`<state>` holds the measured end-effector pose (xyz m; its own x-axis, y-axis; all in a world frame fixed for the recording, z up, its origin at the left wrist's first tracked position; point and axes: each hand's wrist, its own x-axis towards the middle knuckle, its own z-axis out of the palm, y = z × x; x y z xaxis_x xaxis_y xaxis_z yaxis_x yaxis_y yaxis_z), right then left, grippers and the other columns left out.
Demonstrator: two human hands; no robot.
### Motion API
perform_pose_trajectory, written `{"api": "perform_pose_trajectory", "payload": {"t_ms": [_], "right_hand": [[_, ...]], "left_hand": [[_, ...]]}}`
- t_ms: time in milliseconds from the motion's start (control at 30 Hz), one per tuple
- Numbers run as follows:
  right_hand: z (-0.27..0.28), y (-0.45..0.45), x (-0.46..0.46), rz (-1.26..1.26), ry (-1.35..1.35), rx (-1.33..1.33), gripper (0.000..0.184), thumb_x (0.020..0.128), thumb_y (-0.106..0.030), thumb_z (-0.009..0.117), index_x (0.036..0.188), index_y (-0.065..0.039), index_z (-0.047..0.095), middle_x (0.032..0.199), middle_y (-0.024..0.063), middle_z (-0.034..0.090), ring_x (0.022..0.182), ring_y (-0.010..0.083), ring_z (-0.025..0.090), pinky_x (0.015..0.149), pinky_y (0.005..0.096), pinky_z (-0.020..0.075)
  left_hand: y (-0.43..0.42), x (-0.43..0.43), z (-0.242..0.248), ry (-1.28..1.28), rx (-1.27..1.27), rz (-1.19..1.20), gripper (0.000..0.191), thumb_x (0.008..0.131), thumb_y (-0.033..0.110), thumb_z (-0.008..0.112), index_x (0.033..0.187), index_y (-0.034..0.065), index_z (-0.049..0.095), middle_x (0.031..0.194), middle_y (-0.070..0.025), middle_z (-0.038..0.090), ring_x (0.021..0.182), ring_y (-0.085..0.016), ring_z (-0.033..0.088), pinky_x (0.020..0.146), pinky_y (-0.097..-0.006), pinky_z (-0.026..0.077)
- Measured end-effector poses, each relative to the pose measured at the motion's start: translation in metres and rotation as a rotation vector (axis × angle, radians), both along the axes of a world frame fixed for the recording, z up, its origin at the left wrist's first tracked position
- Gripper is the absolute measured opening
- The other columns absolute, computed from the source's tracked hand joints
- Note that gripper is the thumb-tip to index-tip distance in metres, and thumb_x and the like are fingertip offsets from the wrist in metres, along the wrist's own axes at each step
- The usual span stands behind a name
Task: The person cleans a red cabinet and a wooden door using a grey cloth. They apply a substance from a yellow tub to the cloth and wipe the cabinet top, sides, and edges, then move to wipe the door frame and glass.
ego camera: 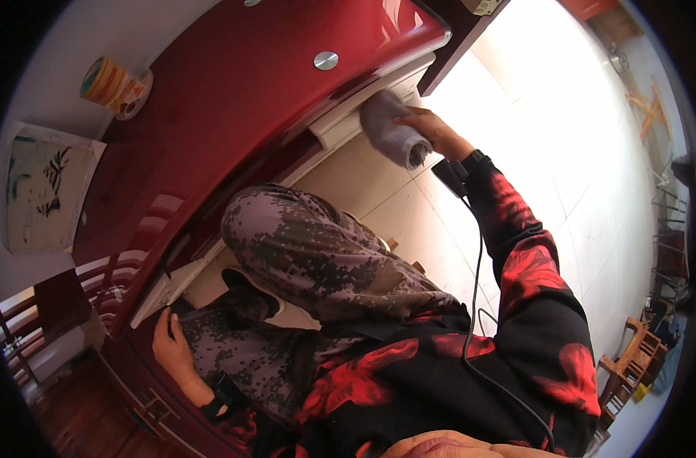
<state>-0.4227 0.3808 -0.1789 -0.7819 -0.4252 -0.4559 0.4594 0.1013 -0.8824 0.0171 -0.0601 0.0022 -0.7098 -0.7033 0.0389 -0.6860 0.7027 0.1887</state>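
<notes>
My right hand (pixel 434 131) grips a grey rolled cloth (pixel 388 129), slightly blurred, beside the pale lower ledge (pixel 339 129) of a glossy dark-red cabinet (pixel 239 86). The near end of the roll shows its opening; the far end reaches the ledge. At the lower left, my left hand (pixel 173 346) has its fingers a little apart and holds nothing I can see. Its fingertips are near the ledge's near end, beside my leg; whether they touch it I cannot tell. My bent knee (pixel 262 217) in camouflage trousers lies between the hands, close to the cabinet.
A yellow-labelled tub (pixel 105 83) and a white-edged panel with dark brush marks (pixel 50 189) are beyond the cabinet top. A round metal disc (pixel 326 60) sits on its red surface. A black cable (pixel 477 275) runs from my right wrist. Wooden chair (pixel 628 355) stands right, on tiles (pixel 554 212).
</notes>
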Motion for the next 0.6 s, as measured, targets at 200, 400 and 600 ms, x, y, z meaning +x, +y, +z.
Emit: {"api": "perform_pose_trajectory", "payload": {"t_ms": [200,400,600], "right_hand": [[-0.021,0.014,-0.038,-0.199,-0.177,-0.098,0.026,0.094,-0.02,0.065,0.108,0.003,0.066,0.095,0.0106,0.071,0.079,0.02,0.07,0.072,0.0345,0.0583],[-0.043,0.083,-0.089,-0.493,-0.11,-0.211,0.031,0.102,-0.016,0.048,0.121,0.005,0.061,0.108,0.0144,0.071,0.092,0.0219,0.07,0.085,0.0369,0.0592],[-0.041,0.042,-0.058,-0.522,-0.03,-0.097,0.034,0.093,-0.023,0.065,0.113,0.004,0.065,0.102,0.0133,0.07,0.089,0.0222,0.069,0.077,0.0357,0.0575]], "left_hand": [[0.001,0.002,0.0,0.011,0.001,0.0,0.033,0.1,0.03,0.058,0.12,0.0064,0.07,0.118,-0.0154,0.07,0.109,-0.032,0.066,0.092,-0.04,0.051],[-0.001,0.006,-0.002,0.039,0.019,0.005,0.034,0.1,0.03,0.059,0.12,0.0058,0.07,0.118,-0.0156,0.07,0.11,-0.032,0.066,0.093,-0.0401,0.051],[0.0,0.002,-0.001,0.019,0.001,0.011,0.034,0.099,0.03,0.06,0.12,0.0056,0.07,0.118,-0.0154,0.07,0.109,-0.032,0.066,0.093,-0.0401,0.051]]}}
